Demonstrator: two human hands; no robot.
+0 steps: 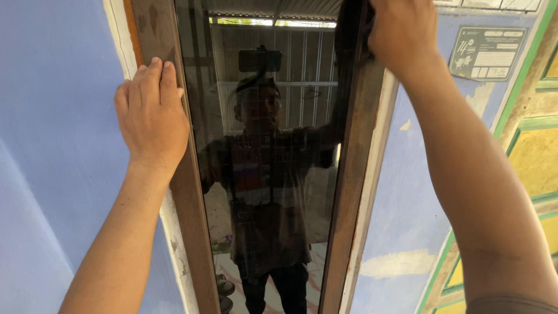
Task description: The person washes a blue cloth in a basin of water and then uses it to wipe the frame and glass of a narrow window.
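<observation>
Wiping step: left hand [152,113] flat, released, bracing window frame [189,192]; right hand [403,36] clenched on dark cloth [350,29] at glass [273,163] top. Next, probably: stroke down pane.

Blue wall [52,174] w/ grey plaque [487,53] top right, green-yellow trim [532,151] beside.

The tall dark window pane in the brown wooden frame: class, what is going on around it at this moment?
A person faces a narrow dark glass window pane set in a brown wooden frame in a blue painted wall. The left hand lies flat against the frame's left post. The right hand is raised to the top of the right post, pressing what looks like a dark cloth there; its grip is partly hidden. The glass mirrors the person. A grey-green plate hangs on the wall at upper right.
</observation>
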